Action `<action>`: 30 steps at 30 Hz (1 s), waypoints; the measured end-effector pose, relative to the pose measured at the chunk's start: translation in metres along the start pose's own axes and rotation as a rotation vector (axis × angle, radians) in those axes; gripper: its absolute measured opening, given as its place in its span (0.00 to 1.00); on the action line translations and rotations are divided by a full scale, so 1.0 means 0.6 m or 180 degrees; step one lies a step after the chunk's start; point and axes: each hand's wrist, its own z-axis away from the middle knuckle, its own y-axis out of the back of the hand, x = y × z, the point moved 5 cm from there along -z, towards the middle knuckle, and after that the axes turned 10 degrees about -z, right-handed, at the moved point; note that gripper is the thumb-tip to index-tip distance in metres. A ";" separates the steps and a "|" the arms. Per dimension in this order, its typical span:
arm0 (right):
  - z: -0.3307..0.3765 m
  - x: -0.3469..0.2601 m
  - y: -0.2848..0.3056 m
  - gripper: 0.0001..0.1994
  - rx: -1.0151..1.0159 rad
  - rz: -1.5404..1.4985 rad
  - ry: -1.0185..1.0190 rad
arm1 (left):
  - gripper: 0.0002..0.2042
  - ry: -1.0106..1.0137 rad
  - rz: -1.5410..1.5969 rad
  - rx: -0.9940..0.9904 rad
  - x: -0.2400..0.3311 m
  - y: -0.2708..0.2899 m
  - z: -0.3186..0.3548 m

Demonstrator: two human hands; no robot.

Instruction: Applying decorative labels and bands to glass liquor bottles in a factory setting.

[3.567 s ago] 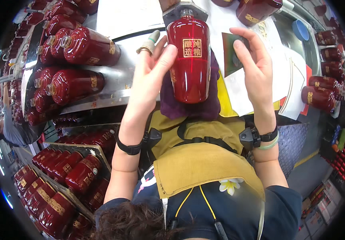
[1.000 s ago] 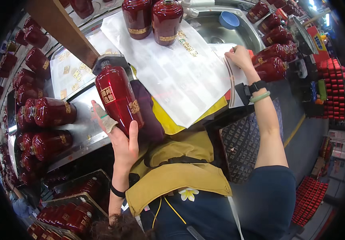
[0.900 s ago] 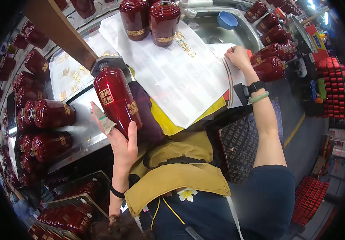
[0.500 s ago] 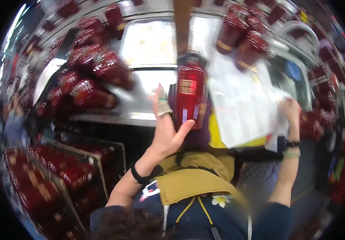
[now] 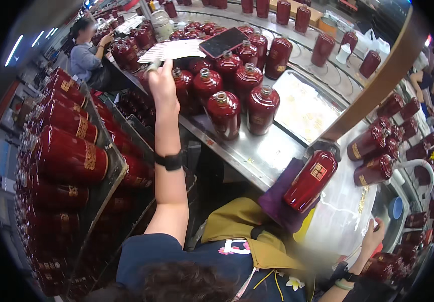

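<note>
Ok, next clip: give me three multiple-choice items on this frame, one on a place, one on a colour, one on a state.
1. Where does the dark red bottle nearest the person lie?
A. on a purple cloth at the bench edge
B. on the floor
C. in the rack of bottles

2. What colour is the band on the left wrist?
A. white
B. black
C. yellow

3. What is the left hand doing?
A. resting flat on the bench
B. gripping a bottle neck
C. raised beside the upright bottles, at a sheet of paper

Answers: 1 A, it lies tilted on the purple cloth. 2 B, the wristband is black. 3 C, the fingers reach the paper above the upright bottles.
</note>
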 end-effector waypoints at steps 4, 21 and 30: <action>0.021 -0.098 -0.009 0.09 0.0175 -0.0080 0.0670 | 0.25 0.0528 0.0640 -0.0282 -0.034 -0.029 -0.061; 0.080 -0.236 -0.048 0.05 -0.0228 -0.0302 0.0814 | 0.16 0.1573 -0.0103 -0.0249 -0.066 -0.021 -0.177; 0.108 -0.310 -0.071 0.05 -0.0380 -0.0407 0.0955 | 0.15 0.1123 0.0603 0.0037 -0.050 -0.050 -0.201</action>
